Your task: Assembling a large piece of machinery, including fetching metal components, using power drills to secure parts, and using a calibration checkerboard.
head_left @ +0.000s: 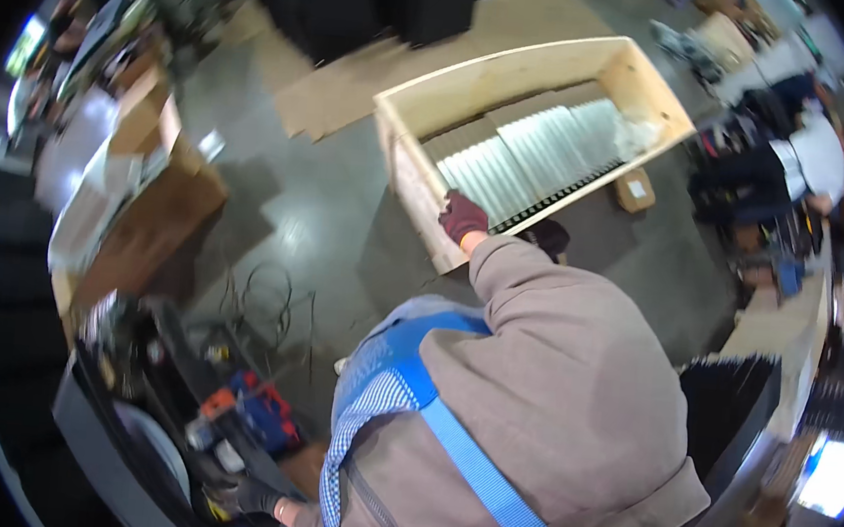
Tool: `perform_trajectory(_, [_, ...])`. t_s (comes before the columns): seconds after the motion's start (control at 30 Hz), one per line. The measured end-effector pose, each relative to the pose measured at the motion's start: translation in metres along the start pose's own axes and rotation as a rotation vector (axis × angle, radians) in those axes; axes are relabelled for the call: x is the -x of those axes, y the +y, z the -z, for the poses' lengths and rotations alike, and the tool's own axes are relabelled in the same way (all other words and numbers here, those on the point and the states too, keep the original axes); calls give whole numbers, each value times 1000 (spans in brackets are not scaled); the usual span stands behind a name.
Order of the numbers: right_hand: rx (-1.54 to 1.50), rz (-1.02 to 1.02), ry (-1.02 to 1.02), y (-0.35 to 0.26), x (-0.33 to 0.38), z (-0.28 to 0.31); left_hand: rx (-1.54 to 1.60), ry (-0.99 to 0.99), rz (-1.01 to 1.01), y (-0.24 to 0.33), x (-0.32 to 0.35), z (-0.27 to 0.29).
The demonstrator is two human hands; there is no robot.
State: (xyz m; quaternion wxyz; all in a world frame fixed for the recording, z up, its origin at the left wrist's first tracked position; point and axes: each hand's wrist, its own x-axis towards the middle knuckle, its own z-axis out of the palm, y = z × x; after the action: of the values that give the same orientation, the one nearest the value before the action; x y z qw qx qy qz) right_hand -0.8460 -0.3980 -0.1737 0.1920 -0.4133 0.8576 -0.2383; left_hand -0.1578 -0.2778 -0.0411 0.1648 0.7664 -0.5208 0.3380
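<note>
My right hand, in a dark maroon glove, is closed over the near rim of an open wooden crate, by its left end. Inside the crate stand rows of thin, pale, shiny wrapped pieces, packed side by side, with brown cardboard behind them. A black toothed strip runs along their near side. At the lower left my left hand, in a dark grey glove, reaches among tools and small items on a dark cart or bench. Its fingers are blurred and partly hidden there.
A small brown carton lies right of the crate. Large cardboard boxes stand at left, with loose cable on the floor nearby. Tall black cases stand behind flat cardboard. Another person bends over things at right.
</note>
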Motion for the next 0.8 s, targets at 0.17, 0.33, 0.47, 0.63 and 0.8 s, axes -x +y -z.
perform_trajectory(0.17, [41, -324, 56, 55, 5, 17, 245, -35, -239, 119, -70, -58])
perform_trajectory(0.33, [77, -329, 83, 90, 5, 1, 481, -177, -368, 236, -137, -99])
perform_trajectory(0.47, [34, -478, 19, 62, -6, 15, 687, -403, -469, 320, -180, -137])
perform_trajectory(0.63, [-170, -750, -8, 81, -40, 23, 668, -1088, -911, 463, -230, -174])
perform_trajectory(0.8, [-351, -883, 86, 115, -56, -27, 782, -1049, -1249, 591, -253, -221])
